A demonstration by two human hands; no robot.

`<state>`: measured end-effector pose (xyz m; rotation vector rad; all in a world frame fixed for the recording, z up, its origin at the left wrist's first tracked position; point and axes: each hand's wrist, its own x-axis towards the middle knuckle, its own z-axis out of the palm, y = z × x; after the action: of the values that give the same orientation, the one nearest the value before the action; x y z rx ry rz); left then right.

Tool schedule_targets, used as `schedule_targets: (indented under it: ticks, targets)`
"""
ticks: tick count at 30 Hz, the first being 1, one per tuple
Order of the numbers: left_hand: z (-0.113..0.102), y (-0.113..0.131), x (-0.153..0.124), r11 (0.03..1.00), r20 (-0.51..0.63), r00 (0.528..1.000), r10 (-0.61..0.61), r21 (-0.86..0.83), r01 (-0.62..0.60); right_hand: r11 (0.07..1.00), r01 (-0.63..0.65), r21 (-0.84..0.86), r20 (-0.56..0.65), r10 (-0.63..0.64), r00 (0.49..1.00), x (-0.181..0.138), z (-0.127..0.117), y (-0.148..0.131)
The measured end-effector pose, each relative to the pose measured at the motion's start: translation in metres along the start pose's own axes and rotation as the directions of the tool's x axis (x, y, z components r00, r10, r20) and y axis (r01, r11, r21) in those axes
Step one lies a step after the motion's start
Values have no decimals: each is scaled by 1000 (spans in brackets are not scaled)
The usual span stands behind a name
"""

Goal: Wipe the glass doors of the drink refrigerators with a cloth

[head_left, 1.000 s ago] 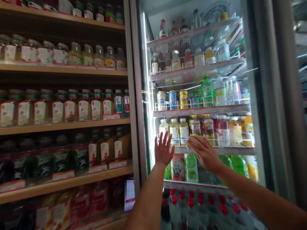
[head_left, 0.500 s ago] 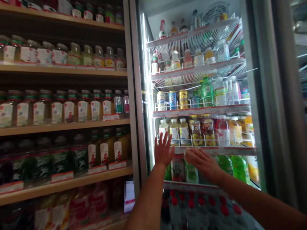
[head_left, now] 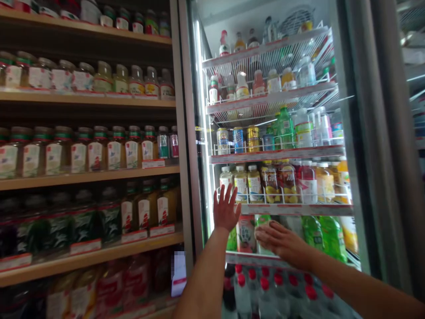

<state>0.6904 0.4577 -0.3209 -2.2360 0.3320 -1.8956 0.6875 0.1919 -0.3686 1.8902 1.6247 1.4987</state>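
Note:
My left hand (head_left: 227,209) is spread flat, palm forward, fingers pointing up, against what looks like the glass of a drinks fridge (head_left: 195,186). Behind its fingers stand pale-labelled bottles (head_left: 241,181) on a wire shelf. Lower and to the right, my right hand (head_left: 282,241) has its fingers together and bent forward, palm turned away from me. Whatever lies under that palm is hidden. Close behind it are a carton-like red and white pack (head_left: 246,234) and green bottles (head_left: 312,231). Both forearms reach in from below.
Wooden shelves (head_left: 99,177) on the left carry rows of bottled drinks. Red-capped bottles (head_left: 265,283) fill the fridge bottom. Cans (head_left: 253,138) and more bottles stand on the upper racks. A metal door frame (head_left: 368,146) runs down the right side. A lit screen (head_left: 179,270) glows low between the two units.
My right hand has moved down a little, from the shelf edge to in front of the lower row. My left hand stays spread in the same place.

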Motion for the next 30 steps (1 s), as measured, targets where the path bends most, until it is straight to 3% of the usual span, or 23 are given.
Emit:
schedule_targets:
  ticks: [1,3,5,7,9,11,13,14,17,19,21,22,24,26,28,30]
  targets:
    - [0,0,0,1000,0,1000,0,-2,0,1000,-3,0,3,3,1000,2,-2,2]
    - [0,0,0,1000,-2,1000,-2,-6,2,988,-153,-28,-44,152,987,8,-9,16]
    - [1,0,0,1000,-9,1000,-2,-14,2,942,-332,-48,-127,324,938,13,-13,29]
    - [1,0,0,1000,-15,1000,0,-16,-1,905,-423,-50,-181,408,895,13,-10,28]
    - [0,0,0,1000,-15,1000,0,-9,0,931,-362,-42,-151,352,924,6,-1,13]
    - [0,0,0,1000,-9,1000,1,-4,-1,987,-160,-10,-67,159,985,0,8,-5]
    - [0,1,0,1000,-6,1000,1,-6,-1,1000,14,28,-18,-13,1000,-1,11,-11]
    - [1,1,0,1000,-8,1000,2,-8,-2,999,37,32,-15,-36,999,1,9,-8]
    - [1,1,0,1000,-10,1000,-2,-9,2,986,-164,-6,-70,163,984,13,-4,18]
    - [1,1,0,1000,-8,1000,-4,-13,4,936,-351,-23,-148,344,927,19,-9,31]
    - [1,1,0,1000,-3,1000,-4,-20,4,902,-431,-24,-199,418,886,17,-5,26]
    - [1,1,0,1000,-2,1000,-4,-22,4,920,-392,-22,-185,381,906,13,-1,18]
    - [0,1,0,1000,-2,1000,-3,-24,3,985,-175,-2,-103,174,979,6,9,1]
    - [0,0,0,1000,-2,1000,-1,-25,1,999,28,36,-33,-27,999,4,13,-8]
    - [1,0,0,1000,-9,1000,1,-28,-1,999,15,38,-44,-13,999,10,10,-1]
    - [1,0,0,1000,-12,1000,3,-29,-3,985,-171,15,-101,172,980,18,3,13]
